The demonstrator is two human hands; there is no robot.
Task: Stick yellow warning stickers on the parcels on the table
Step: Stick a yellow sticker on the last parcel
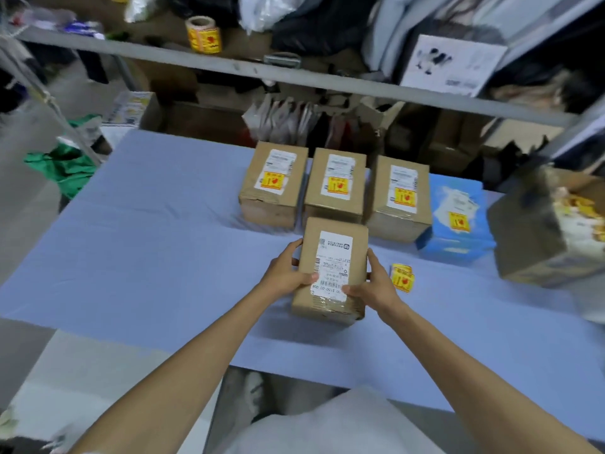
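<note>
A brown cardboard parcel (340, 253) with a white shipping label lies on the blue table (157, 263) in front of me. My left hand (288, 273) grips its left side, thumb on top. My right hand (373, 286) grips its right side. No yellow sticker shows on this parcel. Behind it stand three brown parcels (275, 188), (337, 185), (401, 194) and a blue parcel (458, 217), each bearing a yellow warning sticker. A short strip of yellow stickers (402, 277) lies on the table just right of my right hand.
A roll of yellow stickers (204, 35) stands on the shelf above. A large open cardboard box (537, 237) sits at the table's right end. Bags and cartons crowd the space behind the table. A green bag (65, 168) lies at the left.
</note>
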